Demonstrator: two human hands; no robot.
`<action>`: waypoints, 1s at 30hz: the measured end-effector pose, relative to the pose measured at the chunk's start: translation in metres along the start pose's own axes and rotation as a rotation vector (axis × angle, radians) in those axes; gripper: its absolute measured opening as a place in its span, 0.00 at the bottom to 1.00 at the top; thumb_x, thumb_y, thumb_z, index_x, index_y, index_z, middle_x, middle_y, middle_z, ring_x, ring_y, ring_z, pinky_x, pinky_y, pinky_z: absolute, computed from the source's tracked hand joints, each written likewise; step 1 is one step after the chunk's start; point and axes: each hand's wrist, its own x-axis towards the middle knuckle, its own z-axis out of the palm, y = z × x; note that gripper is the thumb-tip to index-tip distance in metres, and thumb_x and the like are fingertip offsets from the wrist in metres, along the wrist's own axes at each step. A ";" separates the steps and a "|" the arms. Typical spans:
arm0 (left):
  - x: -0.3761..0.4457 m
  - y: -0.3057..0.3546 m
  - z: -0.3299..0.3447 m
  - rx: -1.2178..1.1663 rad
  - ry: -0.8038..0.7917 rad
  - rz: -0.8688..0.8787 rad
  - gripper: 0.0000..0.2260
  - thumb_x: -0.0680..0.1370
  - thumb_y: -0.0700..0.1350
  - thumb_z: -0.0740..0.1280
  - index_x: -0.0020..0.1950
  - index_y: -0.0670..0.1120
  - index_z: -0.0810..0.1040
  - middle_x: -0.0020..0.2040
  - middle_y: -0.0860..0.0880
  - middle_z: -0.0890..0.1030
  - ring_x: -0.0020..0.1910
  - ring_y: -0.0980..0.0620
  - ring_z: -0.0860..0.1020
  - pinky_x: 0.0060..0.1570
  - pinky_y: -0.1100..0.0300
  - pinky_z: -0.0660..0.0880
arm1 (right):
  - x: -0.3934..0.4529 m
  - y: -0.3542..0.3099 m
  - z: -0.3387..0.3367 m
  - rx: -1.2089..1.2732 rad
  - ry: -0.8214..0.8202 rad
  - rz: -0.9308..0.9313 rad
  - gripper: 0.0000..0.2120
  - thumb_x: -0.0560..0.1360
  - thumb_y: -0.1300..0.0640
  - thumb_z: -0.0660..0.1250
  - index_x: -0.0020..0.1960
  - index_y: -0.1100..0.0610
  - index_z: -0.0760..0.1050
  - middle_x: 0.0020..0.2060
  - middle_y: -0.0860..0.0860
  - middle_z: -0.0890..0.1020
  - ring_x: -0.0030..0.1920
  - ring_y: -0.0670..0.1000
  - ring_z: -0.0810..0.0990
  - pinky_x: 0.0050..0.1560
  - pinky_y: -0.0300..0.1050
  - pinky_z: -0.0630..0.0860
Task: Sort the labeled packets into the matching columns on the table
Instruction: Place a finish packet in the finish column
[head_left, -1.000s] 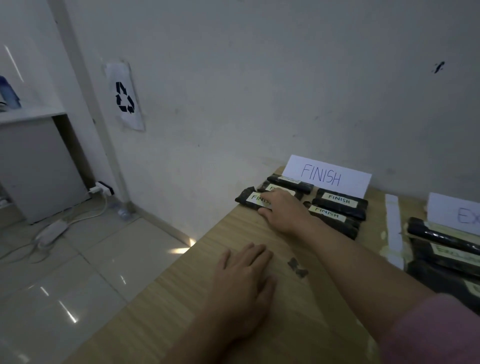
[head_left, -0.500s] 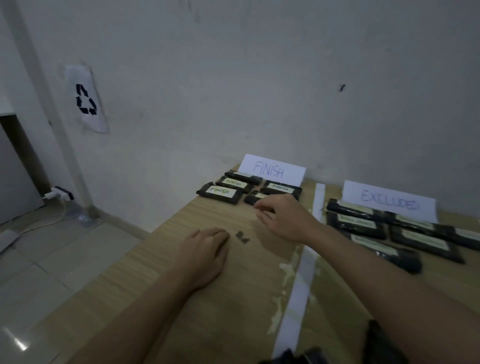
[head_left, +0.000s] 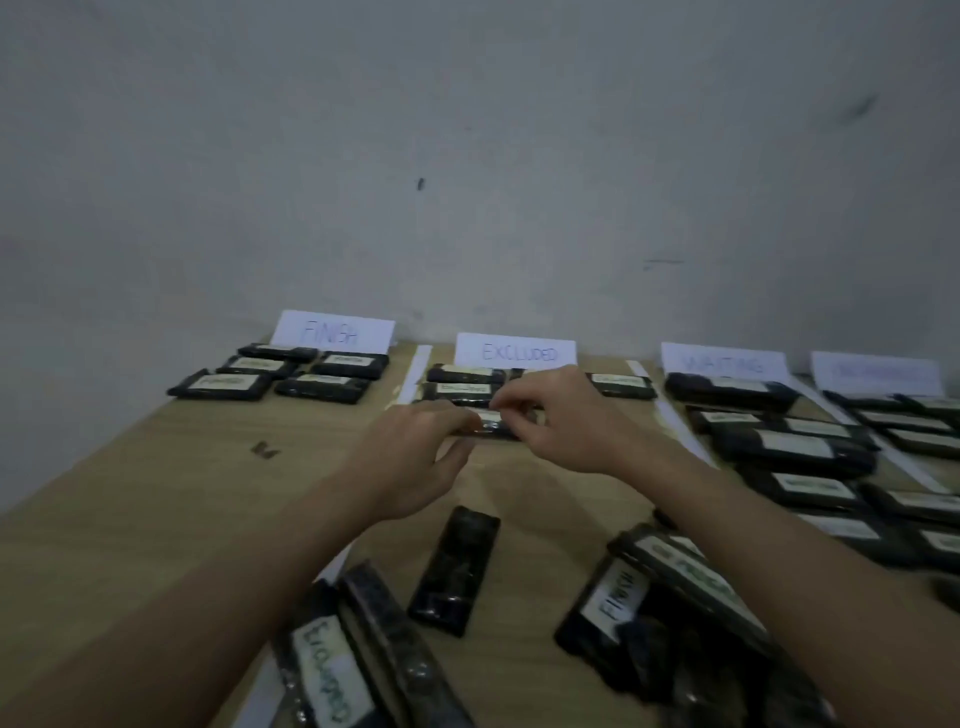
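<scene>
Hands met on one packet (head_left: 491, 422) in the EXCLUDED column: your left hand (head_left: 415, 457) pinned its near end, your right hand (head_left: 558, 418) pinched its label edge, likely squaring it under the EXCLUDED sign (head_left: 516, 351) with its row.

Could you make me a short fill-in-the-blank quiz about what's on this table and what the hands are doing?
1. Both hands, the left hand and the right hand, meet on one packet in the column under the sign reading ____.
2. The leftmost sign reads ____.
3. The sign right of the EXCLUDED sign reads ____.
4. Nearest the camera, a loose packet is labelled ____.

Answers: EXCLUDED; FINISH; WAITING; FINISH
</scene>
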 end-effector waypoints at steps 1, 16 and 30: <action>0.004 0.012 0.003 0.009 -0.008 0.034 0.20 0.73 0.53 0.55 0.59 0.48 0.78 0.55 0.51 0.81 0.55 0.49 0.78 0.52 0.56 0.73 | -0.013 0.008 -0.012 -0.018 0.008 0.024 0.07 0.72 0.63 0.65 0.47 0.59 0.82 0.40 0.53 0.85 0.39 0.51 0.80 0.43 0.43 0.75; 0.047 0.127 0.054 -0.006 -0.189 0.352 0.13 0.80 0.47 0.58 0.62 0.47 0.75 0.60 0.51 0.78 0.60 0.51 0.74 0.58 0.56 0.70 | -0.172 0.067 -0.104 -0.113 -0.029 0.304 0.09 0.74 0.62 0.66 0.51 0.57 0.81 0.42 0.50 0.84 0.41 0.43 0.80 0.46 0.38 0.77; 0.059 0.183 0.090 -0.058 -0.229 0.494 0.14 0.79 0.47 0.58 0.63 0.47 0.74 0.61 0.50 0.77 0.59 0.51 0.73 0.56 0.58 0.67 | -0.241 0.081 -0.102 -0.072 -0.234 0.824 0.25 0.68 0.45 0.72 0.63 0.51 0.72 0.42 0.47 0.76 0.43 0.46 0.77 0.42 0.37 0.71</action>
